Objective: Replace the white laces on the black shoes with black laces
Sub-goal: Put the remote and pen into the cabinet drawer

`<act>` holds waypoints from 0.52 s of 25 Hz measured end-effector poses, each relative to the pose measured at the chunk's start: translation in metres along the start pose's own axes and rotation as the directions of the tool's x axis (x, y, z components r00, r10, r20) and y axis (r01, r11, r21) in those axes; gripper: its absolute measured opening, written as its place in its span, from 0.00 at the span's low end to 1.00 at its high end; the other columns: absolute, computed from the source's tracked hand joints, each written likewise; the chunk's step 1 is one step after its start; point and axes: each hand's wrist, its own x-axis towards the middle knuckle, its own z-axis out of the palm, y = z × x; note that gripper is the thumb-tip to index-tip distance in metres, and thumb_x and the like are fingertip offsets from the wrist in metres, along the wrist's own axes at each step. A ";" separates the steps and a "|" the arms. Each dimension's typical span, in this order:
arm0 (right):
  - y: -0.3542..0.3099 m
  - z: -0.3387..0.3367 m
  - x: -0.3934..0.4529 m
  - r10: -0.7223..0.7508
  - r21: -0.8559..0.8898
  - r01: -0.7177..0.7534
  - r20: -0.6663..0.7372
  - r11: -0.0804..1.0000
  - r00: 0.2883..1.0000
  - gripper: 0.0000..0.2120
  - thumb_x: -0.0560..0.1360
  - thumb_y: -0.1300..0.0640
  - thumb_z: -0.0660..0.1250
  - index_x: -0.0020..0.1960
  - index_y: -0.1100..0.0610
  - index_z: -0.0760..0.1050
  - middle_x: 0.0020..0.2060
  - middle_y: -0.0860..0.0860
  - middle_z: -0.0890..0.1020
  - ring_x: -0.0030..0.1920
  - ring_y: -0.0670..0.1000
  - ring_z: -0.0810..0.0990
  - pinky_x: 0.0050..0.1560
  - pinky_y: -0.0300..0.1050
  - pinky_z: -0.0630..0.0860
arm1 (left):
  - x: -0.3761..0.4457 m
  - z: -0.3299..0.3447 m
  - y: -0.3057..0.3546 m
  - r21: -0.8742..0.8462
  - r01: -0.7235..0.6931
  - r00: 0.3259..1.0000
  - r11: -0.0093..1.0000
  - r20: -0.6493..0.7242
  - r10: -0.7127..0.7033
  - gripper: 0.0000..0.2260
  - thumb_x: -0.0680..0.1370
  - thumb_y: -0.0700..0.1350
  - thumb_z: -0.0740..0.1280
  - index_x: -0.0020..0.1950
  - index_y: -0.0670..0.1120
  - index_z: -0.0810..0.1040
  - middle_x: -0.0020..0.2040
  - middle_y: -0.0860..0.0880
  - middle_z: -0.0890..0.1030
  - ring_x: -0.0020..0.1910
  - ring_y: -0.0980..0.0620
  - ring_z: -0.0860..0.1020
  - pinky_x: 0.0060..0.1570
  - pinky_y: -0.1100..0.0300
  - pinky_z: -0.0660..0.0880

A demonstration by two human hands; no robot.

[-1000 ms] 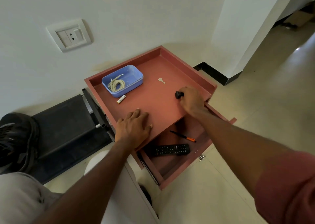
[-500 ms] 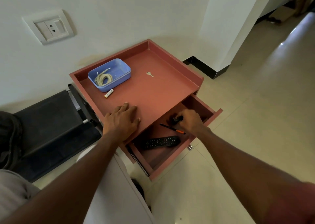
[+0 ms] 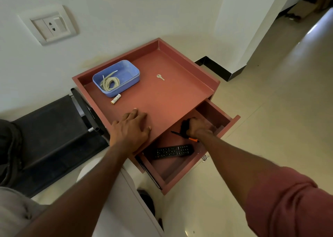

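Seen from above: left hand spread flat on red cabinet top. Right hand inside open drawer, closed around small black bundle (probably black laces). White laces coiled in blue tray. Best lifted clear of pen, bundle kept together. Shoes not clearly visible.

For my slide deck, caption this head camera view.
Right hand grips a small black object in the open drawer; left hand rests flat on the cabinet top.
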 end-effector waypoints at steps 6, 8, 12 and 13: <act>-0.025 -0.030 -0.060 0.134 0.242 -0.012 -0.494 0.970 0.859 0.05 0.80 0.53 0.66 0.47 0.53 0.77 0.44 0.48 0.80 0.40 0.52 0.79 0.39 0.46 0.74 | -0.009 -0.007 0.006 -0.082 0.121 0.965 0.989 -0.225 -0.137 0.27 0.81 0.58 0.61 0.79 0.50 0.66 0.81 0.47 0.65 0.81 0.45 0.61 0.78 0.42 0.56; -0.045 -0.042 -0.074 -0.007 0.260 0.188 -0.569 0.947 0.822 0.06 0.82 0.52 0.66 0.46 0.51 0.75 0.43 0.44 0.77 0.39 0.46 0.77 0.36 0.42 0.69 | -0.009 -0.009 0.007 -0.225 0.317 0.890 0.921 -0.264 -0.371 0.33 0.81 0.54 0.62 0.84 0.46 0.56 0.84 0.45 0.56 0.84 0.44 0.52 0.81 0.43 0.48; -0.111 -0.047 -0.046 -0.484 0.086 0.581 -0.461 0.809 0.743 0.11 0.81 0.61 0.64 0.61 0.52 0.80 0.55 0.46 0.79 0.53 0.51 0.80 0.50 0.49 0.78 | 0.002 -0.008 0.000 -0.459 0.429 0.825 0.778 -0.152 -0.544 0.36 0.84 0.61 0.54 0.85 0.44 0.44 0.86 0.45 0.46 0.84 0.45 0.42 0.82 0.43 0.48; -0.130 -0.045 -0.032 -0.542 0.066 0.612 -0.397 0.788 0.741 0.17 0.79 0.64 0.64 0.66 0.52 0.78 0.61 0.47 0.79 0.59 0.52 0.79 0.57 0.51 0.78 | 0.005 -0.006 -0.002 -0.505 0.406 0.818 0.762 -0.171 -0.549 0.35 0.85 0.60 0.52 0.85 0.45 0.45 0.86 0.45 0.47 0.84 0.46 0.43 0.82 0.44 0.48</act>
